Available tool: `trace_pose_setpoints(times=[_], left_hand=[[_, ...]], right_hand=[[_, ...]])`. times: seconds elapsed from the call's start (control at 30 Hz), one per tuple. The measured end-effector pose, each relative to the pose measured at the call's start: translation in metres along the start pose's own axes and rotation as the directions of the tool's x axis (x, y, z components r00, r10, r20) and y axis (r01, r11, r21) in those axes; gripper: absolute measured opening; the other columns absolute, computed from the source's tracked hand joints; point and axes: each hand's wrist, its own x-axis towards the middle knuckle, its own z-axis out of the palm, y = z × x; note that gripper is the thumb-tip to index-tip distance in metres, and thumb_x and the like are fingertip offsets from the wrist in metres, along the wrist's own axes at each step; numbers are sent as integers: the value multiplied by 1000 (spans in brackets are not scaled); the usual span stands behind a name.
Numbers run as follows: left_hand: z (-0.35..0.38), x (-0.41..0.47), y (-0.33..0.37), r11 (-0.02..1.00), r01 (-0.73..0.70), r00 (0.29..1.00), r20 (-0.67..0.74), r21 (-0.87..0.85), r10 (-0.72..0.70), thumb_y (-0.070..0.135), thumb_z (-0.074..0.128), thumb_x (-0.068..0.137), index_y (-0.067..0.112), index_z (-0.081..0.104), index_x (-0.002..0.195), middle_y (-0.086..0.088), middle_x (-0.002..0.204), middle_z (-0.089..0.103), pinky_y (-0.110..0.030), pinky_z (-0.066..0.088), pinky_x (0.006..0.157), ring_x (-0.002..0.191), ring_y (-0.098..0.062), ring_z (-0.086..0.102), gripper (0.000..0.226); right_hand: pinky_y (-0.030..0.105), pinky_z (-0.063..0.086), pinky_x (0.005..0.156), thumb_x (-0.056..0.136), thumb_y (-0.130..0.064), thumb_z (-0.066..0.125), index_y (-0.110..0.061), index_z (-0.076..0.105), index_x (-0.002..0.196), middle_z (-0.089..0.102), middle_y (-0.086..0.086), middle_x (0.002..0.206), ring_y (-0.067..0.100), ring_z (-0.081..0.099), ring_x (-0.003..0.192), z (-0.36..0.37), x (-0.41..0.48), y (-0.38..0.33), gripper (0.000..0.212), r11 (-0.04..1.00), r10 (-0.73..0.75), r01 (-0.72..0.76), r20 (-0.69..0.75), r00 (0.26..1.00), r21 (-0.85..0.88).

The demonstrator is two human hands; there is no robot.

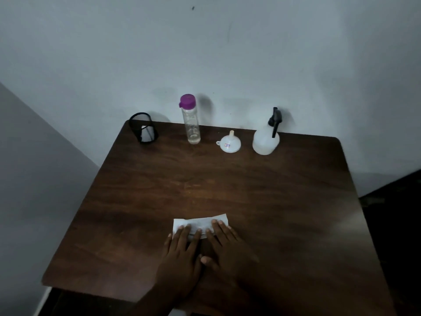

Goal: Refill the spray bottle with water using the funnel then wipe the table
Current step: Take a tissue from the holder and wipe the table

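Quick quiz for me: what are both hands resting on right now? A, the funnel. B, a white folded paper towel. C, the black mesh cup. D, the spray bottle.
B: the left hand and the right hand lie flat, fingers straight, on the white paper towel at the near side of the table, while the funnel and spray bottle stand untouched at the far edge.

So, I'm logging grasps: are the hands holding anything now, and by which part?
Nothing is gripped: the left hand and the right hand lie flat, pressing the near half of the white cloth.
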Motion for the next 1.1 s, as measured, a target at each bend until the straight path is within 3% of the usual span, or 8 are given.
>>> trace_pose_setpoints(times=[0.07, 0.27, 0.4, 0.47, 0.7, 0.8, 0.93, 1.1], left_hand=[[2, 8, 17, 999, -36, 999, -2, -5, 36, 55, 42, 97, 27, 37, 158, -10, 165, 33, -40, 2, 124, 152, -30, 33, 67], [5, 28, 64, 991, -132, 991, 15, 10, 132, 53, 44, 98, 27, 37, 157, -11, 164, 35, -44, 8, 123, 152, -31, 35, 66], [1, 51, 88, 986, -167, 985, 41, 1, 167, 51, 44, 96, 26, 44, 154, -12, 160, 43, -49, 22, 115, 148, -32, 42, 63], [2, 64, 93, 981, -195, 980, 35, 22, 194, 52, 40, 98, 27, 39, 155, -12, 162, 40, -50, 20, 115, 150, -31, 39, 63], [-12, 95, 89, 978, -206, 979, 18, 40, 205, 56, 15, 96, 34, 14, 162, -4, 169, -2, -49, -4, 124, 159, -22, -1, 69], [-16, 100, 75, 983, -177, 983, -42, 48, 179, 54, 24, 98, 32, 23, 161, -8, 170, 13, -50, 2, 123, 159, -25, 12, 67], [-19, 105, 50, 992, -121, 992, -38, 25, 122, 55, 23, 98, 32, 21, 162, -7, 172, 10, -49, -5, 124, 159, -22, 4, 67], [-29, 109, 17, 997, -71, 996, -46, 14, 72, 54, 25, 99, 32, 22, 162, -7, 171, 12, -46, -5, 124, 160, -23, 9, 67]], right_hand=[[42, 27, 121, 100, -66, 21, -16, 49, 146, 42, 14, 155, 26, 42, 143, 2, -12, 14, 74, 998, 69, -69, 29, 997, 6], [44, 40, 115, 99, -67, 24, -15, 51, 145, 43, 15, 153, 27, 45, 141, 1, -39, 56, 75, 982, 189, -190, 46, 981, 3], [40, -1, 125, 97, -69, 11, -19, 7, 159, -13, 6, 163, 22, -8, 154, -15, -46, 74, 81, 978, 198, -197, -1, 980, 63], [34, -12, 119, 91, -71, 3, -20, 1, 159, -20, 3, 161, 19, -16, 153, -18, -44, 82, 86, 971, 229, -225, -46, 972, 84], [37, -2, 122, 88, -73, -5, -11, 17, 158, -3, 10, 163, 26, 1, 155, -26, -16, 89, 96, 951, 295, -287, -61, 953, 114], [45, 16, 120, 96, -68, 3, -6, 38, 151, 24, 19, 160, 32, 26, 150, -31, 1, 84, 90, 963, 264, -259, -72, 962, 72], [36, -6, 121, 90, -70, -1, -11, 18, 158, -1, 10, 163, 26, 1, 155, -37, 26, 71, 92, 973, 212, -202, -85, 974, 115], [47, 10, 126, 90, -71, -4, -11, 20, 158, 7, 15, 166, 28, 3, 155, -35, 61, 58, 94, 982, 161, -151, -82, 984, 114]])
